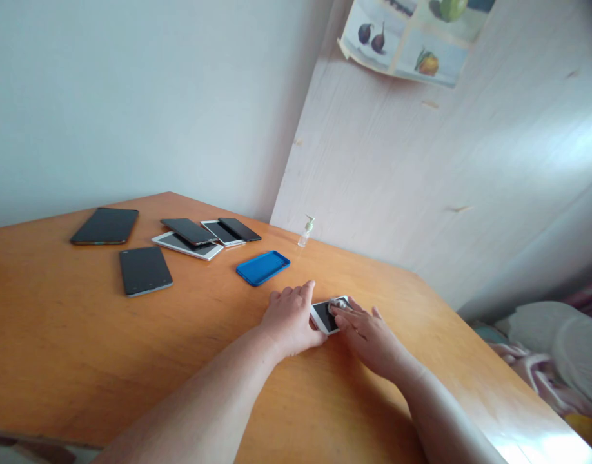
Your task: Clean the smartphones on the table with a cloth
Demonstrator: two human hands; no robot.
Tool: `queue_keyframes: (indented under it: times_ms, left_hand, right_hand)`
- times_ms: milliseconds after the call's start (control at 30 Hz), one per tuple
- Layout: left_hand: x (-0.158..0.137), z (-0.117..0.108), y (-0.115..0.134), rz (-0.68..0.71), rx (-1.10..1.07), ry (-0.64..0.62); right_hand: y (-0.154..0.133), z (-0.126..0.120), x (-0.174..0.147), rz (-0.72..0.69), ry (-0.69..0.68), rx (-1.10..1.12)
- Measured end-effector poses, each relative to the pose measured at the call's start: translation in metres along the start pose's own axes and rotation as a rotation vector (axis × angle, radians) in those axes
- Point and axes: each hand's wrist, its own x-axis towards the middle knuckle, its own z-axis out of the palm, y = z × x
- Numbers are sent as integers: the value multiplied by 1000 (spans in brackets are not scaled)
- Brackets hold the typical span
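A white-framed smartphone point(322, 317) with a dark screen lies on the wooden table. My left hand point(293, 317) grips its left end, thumb at the near edge and fingers at the far side. Over the phone's right part, my right hand point(368, 332) presses a small crumpled white wipe or tissue point(338, 305) against the screen with its fingers. The exact kind of wipe is too small to tell. Just beyond my left hand rests an empty blue phone case point(263, 268), its inside facing up.
Several phones and tablets lie at the left, among them a black tablet point(107, 225), a dark phone point(145, 270) and a white tablet point(189, 246) under another device. A small clear pump bottle point(305, 232) stands near the wall. Bedding point(557, 348) lies beyond the table's right edge.
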Motion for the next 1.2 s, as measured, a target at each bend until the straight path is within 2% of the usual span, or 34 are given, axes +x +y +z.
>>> queue_keyframes:
  times_ms: [67,133,300,367,433,533,600,667,800,867,1000,1067,1133,1200]
  left_hand:
    - [-1,-1,0,7,-13,0]
    - [-1,-1,-1,12,-21,-4]
    - [0,0,0,-1,12,-15]
    - [0,0,0,-4,11,-12]
    - [0,0,0,0,3,-4]
    - [0,-1,0,10,-10,-10]
    - [-1,-2,0,4,-6,-21]
    - [-1,-3,1,-8,8,-35]
    - [0,-3,1,-2,14,-42]
    - [0,-2,0,5,6,-27]
    - [0,0,-2,16,-14,4]
    - [0,1,-2,22,-19,16]
    - [0,1,-2,20,-18,9]
    - [0,0,-2,18,-13,-7]
  right_hand:
    - [-16,-3,-8,-147,-44,59]
    - [-20,-5,-11,-180,-66,71]
    - [17,-5,-1,148,10,-84]
    - [25,-5,0,192,23,-116]
    - [18,-7,-5,125,18,-93]
    - [-4,-11,-17,-80,-37,4]
    - [-11,-13,-21,-156,-81,47]
    - [-5,-15,-22,-95,-76,31]
    - [19,-15,-17,138,-2,-92]
    - [19,-16,-18,120,3,-121]
    - [-5,-18,-28,-139,-68,-34]
    - [-13,-20,-32,-224,-118,14]
    - [-9,-20,-31,-178,-121,12]
    - [5,-20,-26,-29,-73,-38]
